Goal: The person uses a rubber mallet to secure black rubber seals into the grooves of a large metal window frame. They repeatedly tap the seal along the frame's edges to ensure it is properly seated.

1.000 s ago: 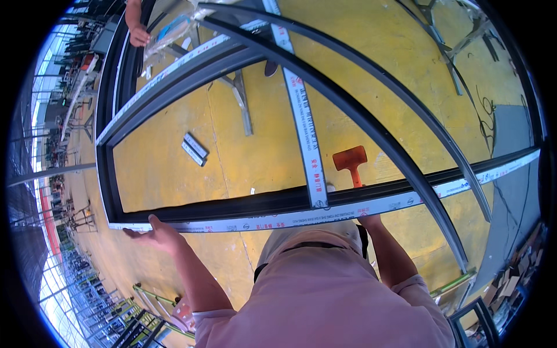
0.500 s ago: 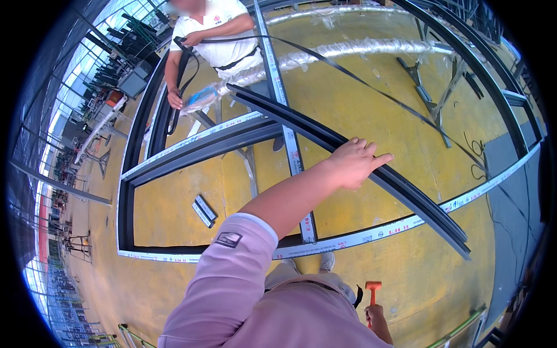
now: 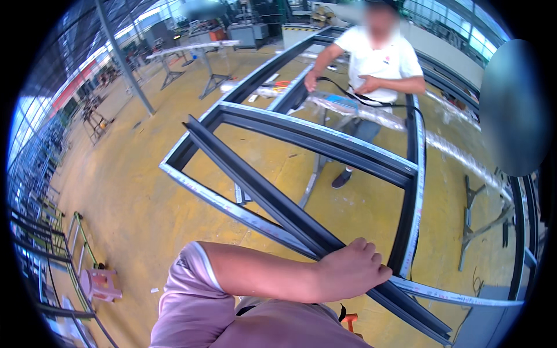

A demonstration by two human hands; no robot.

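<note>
My left hand (image 3: 353, 270) is closed over a long dark grey metal profile (image 3: 249, 177), near its lower right end. The profile lies slanting across a large dark window-type frame (image 3: 301, 134) whose edges carry pale printed film. Its far end reaches over the frame's left side, and its near end juts out past the frame's front edge. Low at the bottom edge, beside my body, shows the orange head of a mallet (image 3: 350, 318). My right hand (image 3: 360, 335) is at its handle, mostly cut off by the picture's edge and my clothing.
Across the frame stands a person in a white shirt (image 3: 380, 64), holding a black strap (image 3: 365, 100). A film-wrapped bar (image 3: 458, 153) runs behind the frame over metal stands (image 3: 467, 220). A pink stool (image 3: 101, 284) and green-edged racks are at the left. A post (image 3: 125, 61) rises farther back.
My view has swung to the left. The profile, with my left hand on it, now lies across the left part of the frame. The mallet has dropped almost out of view.
</note>
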